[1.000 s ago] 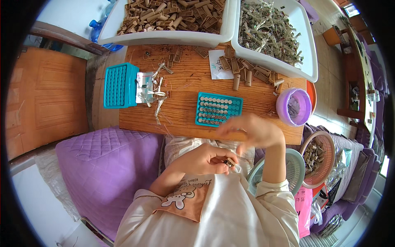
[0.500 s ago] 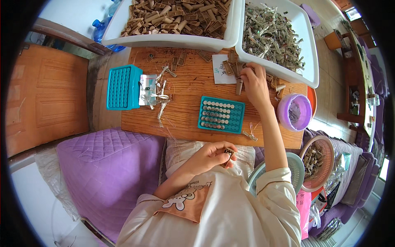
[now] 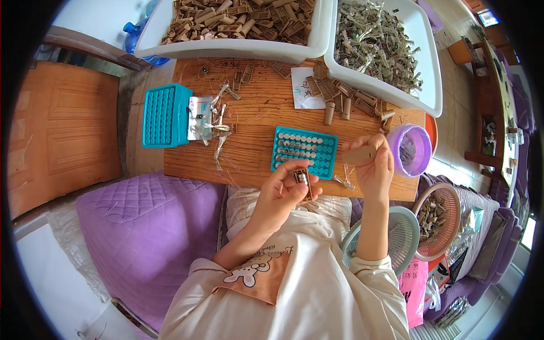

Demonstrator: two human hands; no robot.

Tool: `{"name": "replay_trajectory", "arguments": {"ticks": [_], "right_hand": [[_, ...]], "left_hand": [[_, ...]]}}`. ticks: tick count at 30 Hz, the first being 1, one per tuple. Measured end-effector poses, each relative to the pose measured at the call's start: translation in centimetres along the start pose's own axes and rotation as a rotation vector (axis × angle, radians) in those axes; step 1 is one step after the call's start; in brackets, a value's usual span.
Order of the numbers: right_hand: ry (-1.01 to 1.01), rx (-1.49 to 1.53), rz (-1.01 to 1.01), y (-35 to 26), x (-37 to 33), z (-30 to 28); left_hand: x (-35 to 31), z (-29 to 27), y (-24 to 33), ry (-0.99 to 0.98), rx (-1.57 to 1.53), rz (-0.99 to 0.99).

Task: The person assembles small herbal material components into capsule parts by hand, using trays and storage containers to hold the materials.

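In front of my body, my left hand [image 3: 279, 192] grips a small brown plastic case [image 3: 306, 191] with silvery parts showing inside it. My right hand [image 3: 378, 169] is raised over the table's right front edge, its fingers closed on a brown plastic cover [image 3: 358, 154] with its smooth outer side showing. Between and beyond both hands lies a teal tray [image 3: 326, 169] with rows of round button cells [image 3: 298, 137] in its left part. A loose pile of brown case pieces [image 3: 344, 97] sits farther back.
Two white bins stand at the back, one with brown case pieces [image 3: 243, 25], one with tangled wired parts [image 3: 374, 48]. A teal stack of trays [image 3: 165, 116] and silvery wires [image 3: 220, 136] are left. A purple bowl [image 3: 409, 150] and baskets [image 3: 439, 221] stand right.
My right hand has come back from the pile toward me, now with a brown cover in it. My left hand has risen slightly with the case, its inside now facing up.
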State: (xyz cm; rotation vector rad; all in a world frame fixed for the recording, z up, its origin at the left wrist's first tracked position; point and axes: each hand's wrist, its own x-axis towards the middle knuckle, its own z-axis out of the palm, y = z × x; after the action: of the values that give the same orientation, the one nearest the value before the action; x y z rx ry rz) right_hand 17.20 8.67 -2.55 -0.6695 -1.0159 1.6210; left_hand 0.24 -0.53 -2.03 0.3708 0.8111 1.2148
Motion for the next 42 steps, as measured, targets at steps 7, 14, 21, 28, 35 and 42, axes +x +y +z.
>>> {"name": "replay_trajectory", "arguments": {"ticks": [7, 14, 21, 28, 35, 42], "right_hand": [[0.159, 0.264, 0.244, 1.4, -2.8, 1.1], [0.053, -0.034, 0.454, -0.7, -4.3, 3.3], [0.010, -0.137, 0.208, -1.3, -4.9, 3.3], [0.125, -0.249, 0.169, -0.5, -6.0, 5.6], [0.241, -0.353, 0.076, 0.3, -6.5, 7.7], [0.218, -0.480, -0.053, 0.9, -6.7, 7.8]], "left_hand": [[0.2, 0.1, 0.1, 0.043, 0.085, 0.067], [-0.1, 0.3, 0.1, 0.097, 0.013, 0.137], [-0.6, 0.5, -0.2, 0.164, 0.077, 0.344], [-1.0, 1.0, -0.2, 0.067, 0.054, 0.368], [-1.4, 1.1, -0.7, 0.022, 0.061, 0.364], [-1.3, 1.7, -0.8, -0.005, 0.010, 0.447]]}}
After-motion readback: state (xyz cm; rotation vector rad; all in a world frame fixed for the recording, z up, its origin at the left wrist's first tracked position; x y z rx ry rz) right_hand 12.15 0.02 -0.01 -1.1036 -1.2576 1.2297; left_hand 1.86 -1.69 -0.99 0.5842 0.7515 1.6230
